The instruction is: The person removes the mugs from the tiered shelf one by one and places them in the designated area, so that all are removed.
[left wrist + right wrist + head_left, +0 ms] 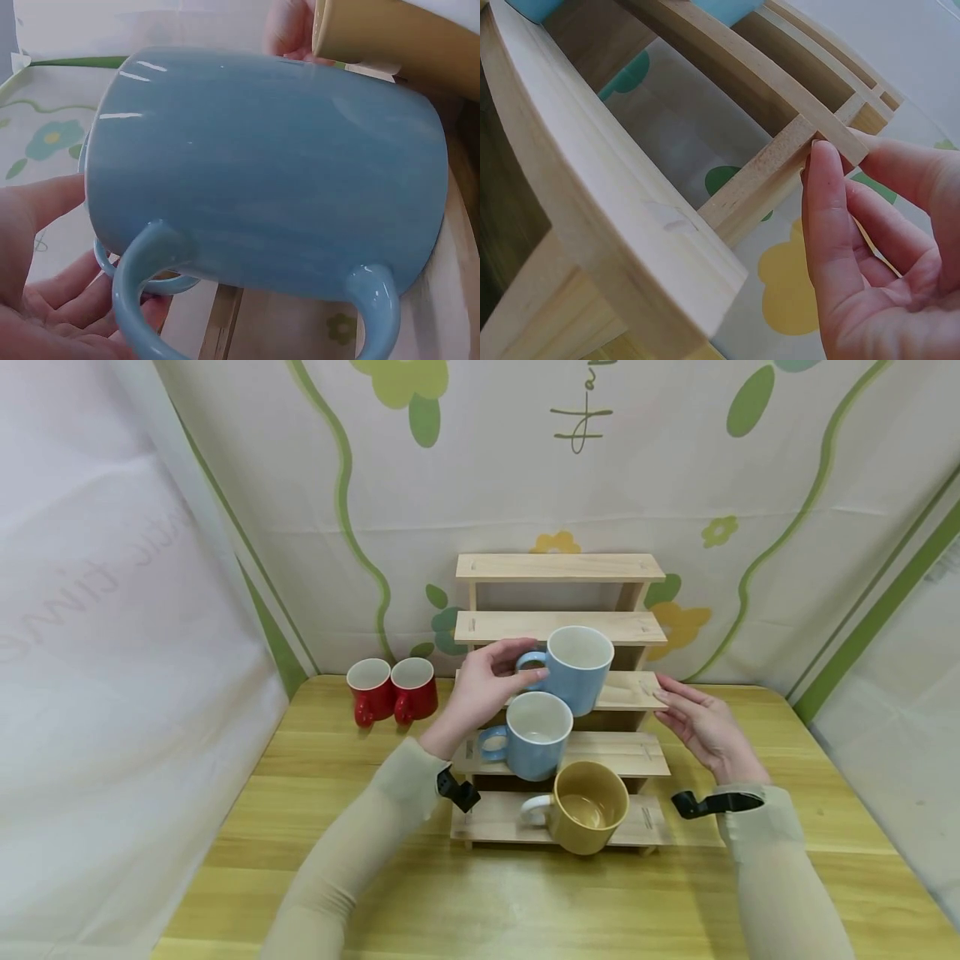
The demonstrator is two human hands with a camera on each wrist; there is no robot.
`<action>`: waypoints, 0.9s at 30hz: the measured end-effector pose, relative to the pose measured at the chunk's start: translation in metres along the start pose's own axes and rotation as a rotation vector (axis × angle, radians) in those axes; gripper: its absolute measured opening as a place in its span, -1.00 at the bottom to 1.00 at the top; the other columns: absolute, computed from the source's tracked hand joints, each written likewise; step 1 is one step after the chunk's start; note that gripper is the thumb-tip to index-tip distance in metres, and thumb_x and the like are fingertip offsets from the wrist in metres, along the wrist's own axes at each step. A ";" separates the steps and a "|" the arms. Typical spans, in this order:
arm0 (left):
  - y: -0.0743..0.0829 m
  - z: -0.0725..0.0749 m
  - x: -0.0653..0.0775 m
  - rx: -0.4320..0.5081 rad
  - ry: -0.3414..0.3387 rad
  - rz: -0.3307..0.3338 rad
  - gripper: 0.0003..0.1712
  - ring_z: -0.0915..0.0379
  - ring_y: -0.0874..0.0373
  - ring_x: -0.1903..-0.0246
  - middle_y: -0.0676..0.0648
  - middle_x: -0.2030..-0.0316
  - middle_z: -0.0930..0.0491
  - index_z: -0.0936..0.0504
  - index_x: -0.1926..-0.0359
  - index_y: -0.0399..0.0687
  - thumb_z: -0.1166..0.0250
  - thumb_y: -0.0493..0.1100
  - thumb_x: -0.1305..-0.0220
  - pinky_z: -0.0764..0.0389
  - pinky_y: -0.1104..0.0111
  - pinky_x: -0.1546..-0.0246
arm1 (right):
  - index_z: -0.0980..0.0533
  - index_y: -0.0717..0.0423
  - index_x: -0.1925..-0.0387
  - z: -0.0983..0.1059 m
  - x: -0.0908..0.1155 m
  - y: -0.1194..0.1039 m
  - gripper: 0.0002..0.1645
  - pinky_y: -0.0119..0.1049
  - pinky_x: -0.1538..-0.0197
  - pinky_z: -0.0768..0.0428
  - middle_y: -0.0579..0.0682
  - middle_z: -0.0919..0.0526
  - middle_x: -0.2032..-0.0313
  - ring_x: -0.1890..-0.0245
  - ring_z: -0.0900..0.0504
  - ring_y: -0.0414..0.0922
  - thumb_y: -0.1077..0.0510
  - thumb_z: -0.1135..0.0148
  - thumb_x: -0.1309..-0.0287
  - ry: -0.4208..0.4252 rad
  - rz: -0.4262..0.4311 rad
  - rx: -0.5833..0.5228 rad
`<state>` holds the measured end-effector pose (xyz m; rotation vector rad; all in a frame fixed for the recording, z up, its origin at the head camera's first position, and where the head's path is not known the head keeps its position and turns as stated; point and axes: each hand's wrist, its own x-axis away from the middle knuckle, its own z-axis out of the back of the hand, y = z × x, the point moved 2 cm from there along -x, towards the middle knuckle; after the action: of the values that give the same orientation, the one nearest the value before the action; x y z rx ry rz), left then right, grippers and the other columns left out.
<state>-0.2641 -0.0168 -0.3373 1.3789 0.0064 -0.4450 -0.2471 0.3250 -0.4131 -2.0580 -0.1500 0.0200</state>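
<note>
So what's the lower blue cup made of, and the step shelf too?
The lower blue cup: probably ceramic with a glossy glaze, as bright streaks shine on its smooth side.
The step shelf: pale wood by its look, since grain lines show; seemingly matte, perhaps unvarnished.

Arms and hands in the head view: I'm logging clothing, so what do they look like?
The left sleeve and right sleeve are long and pale beige. Each wrist has a black band with a black attachment. The left hand and right hand are ungloved.

This is a curtained booth: printed cloth (480, 477) hangs behind and beside a wood-grained table (540, 902).
</note>
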 end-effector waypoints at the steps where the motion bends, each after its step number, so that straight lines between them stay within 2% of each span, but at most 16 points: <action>1: -0.001 0.000 -0.001 -0.012 -0.002 0.002 -0.47 -0.58 0.10 -0.08 0.07 -0.10 -0.65 -0.62 -0.24 -0.01 -0.50 -0.07 -0.27 -0.58 0.35 -0.13 | -0.69 0.10 -0.06 0.000 0.000 0.000 -0.66 -0.40 0.08 -0.69 -0.02 -0.71 0.02 0.20 -0.73 -0.17 0.41 -0.17 -0.40 -0.001 0.000 -0.001; 6: -0.001 0.000 -0.004 -0.067 -0.006 0.014 -0.57 -0.59 0.16 0.01 0.09 -0.04 -0.67 -0.69 -0.17 0.00 -0.45 -0.02 -0.33 -0.63 0.32 -0.05 | -0.69 0.10 -0.07 0.000 0.000 0.001 -0.66 -0.39 0.08 -0.69 -0.04 -0.71 0.00 0.20 -0.73 -0.17 0.41 -0.18 -0.40 -0.004 0.001 0.002; 13: -0.002 0.001 -0.008 -0.050 -0.023 0.078 -0.62 -0.61 0.10 0.06 0.03 0.03 -0.68 -0.71 -0.12 -0.03 -0.37 0.04 -0.40 -0.73 0.10 0.11 | -0.69 0.11 -0.07 0.000 -0.001 0.002 -0.66 -0.39 0.08 -0.69 -0.03 -0.71 0.00 0.19 -0.73 -0.17 0.41 -0.17 -0.41 -0.010 0.004 0.002; 22: -0.005 0.002 -0.014 -0.059 -0.042 0.134 -0.65 -0.62 0.01 0.05 0.01 0.09 -0.70 -0.71 -0.07 -0.07 -0.37 0.02 -0.40 -0.74 0.24 0.18 | -0.70 0.10 -0.05 0.000 -0.002 0.002 -0.66 -0.38 0.09 -0.70 -0.01 -0.72 0.02 0.21 -0.74 -0.17 0.41 -0.16 -0.41 -0.019 0.001 -0.005; 27: -0.007 0.001 -0.015 -0.046 -0.059 0.145 -0.65 -0.63 -0.05 0.05 -0.03 0.10 -0.70 -0.70 -0.06 -0.10 -0.35 0.01 -0.42 -0.74 0.21 0.15 | -0.69 0.11 -0.06 0.002 -0.002 0.002 -0.66 -0.38 0.09 -0.70 -0.03 -0.70 -0.01 0.19 -0.74 -0.16 0.42 -0.16 -0.41 -0.012 0.003 -0.010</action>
<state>-0.2802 -0.0139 -0.3394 1.3108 -0.1297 -0.3620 -0.2491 0.3255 -0.4156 -2.0687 -0.1549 0.0331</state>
